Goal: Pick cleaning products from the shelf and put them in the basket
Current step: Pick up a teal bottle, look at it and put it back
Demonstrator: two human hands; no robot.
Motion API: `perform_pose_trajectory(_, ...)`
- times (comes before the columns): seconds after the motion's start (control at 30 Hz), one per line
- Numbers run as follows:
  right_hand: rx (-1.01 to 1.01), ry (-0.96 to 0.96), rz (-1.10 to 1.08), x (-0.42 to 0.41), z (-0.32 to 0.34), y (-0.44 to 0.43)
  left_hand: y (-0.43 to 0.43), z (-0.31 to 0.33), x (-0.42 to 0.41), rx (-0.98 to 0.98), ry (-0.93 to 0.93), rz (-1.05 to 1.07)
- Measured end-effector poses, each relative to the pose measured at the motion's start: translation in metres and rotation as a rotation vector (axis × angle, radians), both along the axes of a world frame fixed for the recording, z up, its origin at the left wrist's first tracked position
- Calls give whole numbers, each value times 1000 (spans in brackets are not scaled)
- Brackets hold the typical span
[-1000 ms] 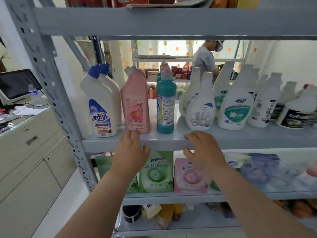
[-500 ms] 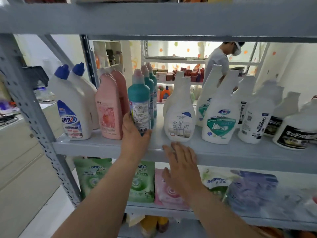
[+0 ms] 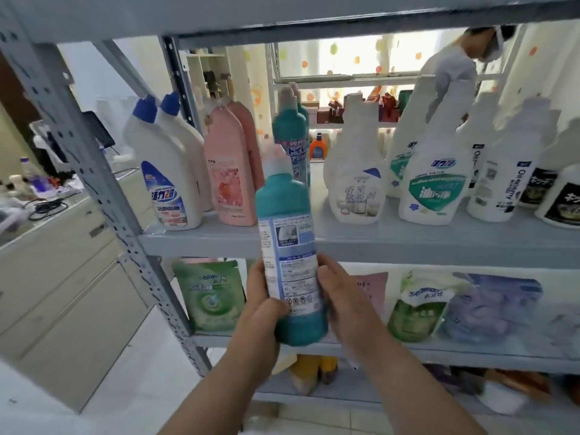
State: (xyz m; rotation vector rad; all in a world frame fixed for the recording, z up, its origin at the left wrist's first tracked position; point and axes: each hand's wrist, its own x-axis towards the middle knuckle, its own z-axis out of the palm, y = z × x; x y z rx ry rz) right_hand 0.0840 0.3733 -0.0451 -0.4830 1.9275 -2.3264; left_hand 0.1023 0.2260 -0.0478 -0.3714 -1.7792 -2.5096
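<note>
at the far left a pale cabinet [image 3: 62, 277] is standing beside the grey shelf [image 3: 408, 243], its top lying cluttered and blurred. on the middle board two white bottles [image 3: 166, 183] with blue caps are standing upright, touching each other, and two pink bottles [image 3: 227, 180] are standing just beside them. on the board below, a green pouch [image 3: 212, 296] is leaning upright.

in front of the shelf, off its boards, the left hand [image 3: 260, 309] is gripping the teal bottle [image 3: 288, 246] low on its left side, fingers curling round the label. the bottle is hanging in the air, nearly upright, its pale cap tipping slightly to the left and its base sitting level with the lower board. behind it, matching bottles [image 3: 290, 133] are standing on the middle board. the right hand [image 3: 345, 302] is holding the bottle's right side, thumb pressing at the label's edge; its fingers are hiding behind the bottle.

further right, white spray bottles [image 3: 434, 183] are crowding the middle board, some touching. below them a pink pouch [image 3: 372, 290], a second green pouch [image 3: 417, 309] and a purple pouch [image 3: 489, 309] are sitting side by side. in the background, a person [image 3: 452, 67] is standing at another rack.
</note>
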Motion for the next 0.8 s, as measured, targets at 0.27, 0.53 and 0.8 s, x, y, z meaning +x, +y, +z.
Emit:
perform_pose_trajectory(0.27,-257,-267,0,56,-37,-59,-65,-36,62,185,-423,-477)
perform_pose_trajectory(0.53,-28,-256,-195,125,-62,-110,-111,-79,118,-152,-335,-240)
perform_pose_trajectory(0.8,-225,-322,-235,166,-82,-92,-111,-92,156,-9,-677,-588)
